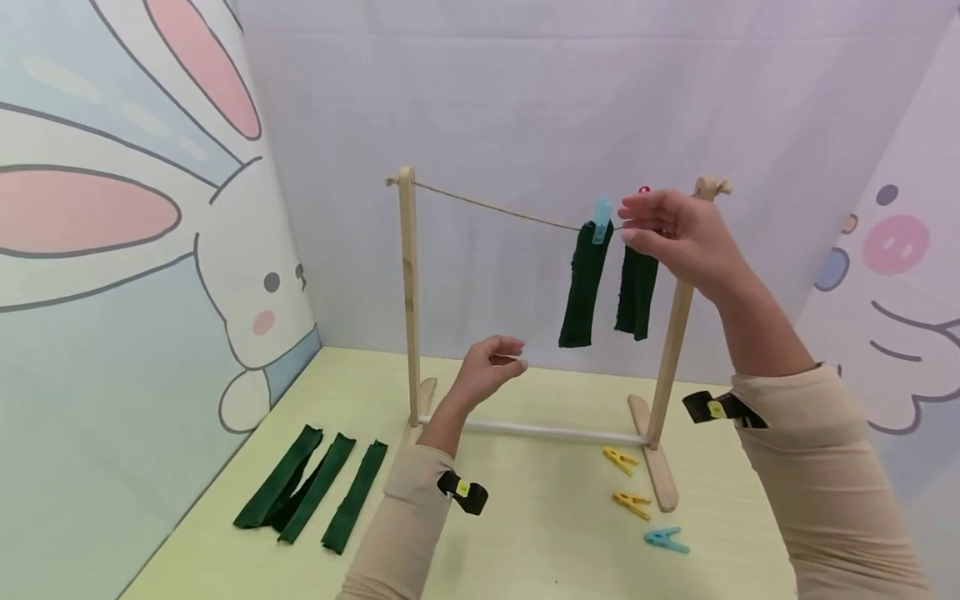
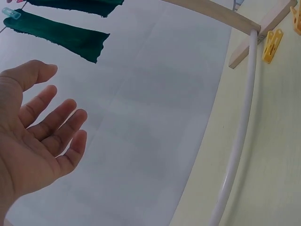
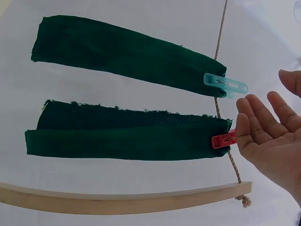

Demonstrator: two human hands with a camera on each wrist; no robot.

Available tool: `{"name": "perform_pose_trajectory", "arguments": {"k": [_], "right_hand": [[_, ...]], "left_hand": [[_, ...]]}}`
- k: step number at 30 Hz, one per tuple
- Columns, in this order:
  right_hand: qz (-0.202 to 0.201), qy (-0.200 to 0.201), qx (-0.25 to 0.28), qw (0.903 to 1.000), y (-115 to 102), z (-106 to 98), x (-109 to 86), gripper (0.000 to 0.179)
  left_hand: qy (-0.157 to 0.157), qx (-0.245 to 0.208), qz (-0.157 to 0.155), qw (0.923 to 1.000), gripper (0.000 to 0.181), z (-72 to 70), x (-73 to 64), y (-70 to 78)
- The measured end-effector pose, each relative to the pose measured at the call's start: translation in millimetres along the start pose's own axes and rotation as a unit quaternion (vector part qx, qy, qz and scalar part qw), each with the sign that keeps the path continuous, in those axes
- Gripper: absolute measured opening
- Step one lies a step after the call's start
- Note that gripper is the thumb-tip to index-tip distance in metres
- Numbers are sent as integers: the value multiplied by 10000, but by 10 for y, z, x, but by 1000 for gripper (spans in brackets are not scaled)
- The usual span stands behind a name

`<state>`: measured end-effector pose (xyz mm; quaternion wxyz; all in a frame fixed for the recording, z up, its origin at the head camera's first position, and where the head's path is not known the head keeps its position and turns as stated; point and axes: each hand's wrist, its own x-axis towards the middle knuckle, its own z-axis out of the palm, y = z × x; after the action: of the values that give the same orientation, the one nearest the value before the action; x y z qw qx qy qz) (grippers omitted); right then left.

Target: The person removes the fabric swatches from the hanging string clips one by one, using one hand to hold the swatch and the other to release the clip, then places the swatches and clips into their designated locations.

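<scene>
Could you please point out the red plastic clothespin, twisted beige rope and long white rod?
Red plastic clothespin (image 3: 218, 141): right wrist view, its clamping end.
Twisted beige rope (image 3: 219, 35): right wrist view, its upper stretch.
Long white rod (image 2: 241, 129): left wrist view, its middle.

We have a broad passage under the rope (image 1: 495, 207), from the left post (image 1: 409, 292) across to the hanging green cloths (image 1: 583, 292); the left hand (image 1: 486, 367) hovers before it. Farther right, the cloths, the right hand (image 1: 693, 237) and the right post (image 1: 672, 358) crowd our way. Low down, a white rod (image 1: 532, 430) spans the posts above the worktop (image 1: 540, 517).
</scene>
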<state>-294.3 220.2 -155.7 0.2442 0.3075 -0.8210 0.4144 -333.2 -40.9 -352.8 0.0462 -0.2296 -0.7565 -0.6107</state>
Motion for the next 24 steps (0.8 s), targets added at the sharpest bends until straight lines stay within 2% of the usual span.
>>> {"name": "perform_pose_trajectory", "arguments": {"k": [6, 12, 20, 24], "right_hand": [[217, -70, 125, 9997, -48, 11, 60, 42], [411, -284, -85, 9987, -76, 10, 123, 48], [616, -529, -156, 9966, -66, 10, 188, 56], [824, -656, -180, 9943, -38, 23, 185, 57]], "left_hand": [[17, 83, 128, 9999, 34, 124, 114, 58], [-109, 53, 2, 9999, 43, 291, 230, 159], [-409, -354, -64, 9985, 57, 499, 342, 197], [-512, -474, -72, 9975, 57, 573, 359, 198]]}}
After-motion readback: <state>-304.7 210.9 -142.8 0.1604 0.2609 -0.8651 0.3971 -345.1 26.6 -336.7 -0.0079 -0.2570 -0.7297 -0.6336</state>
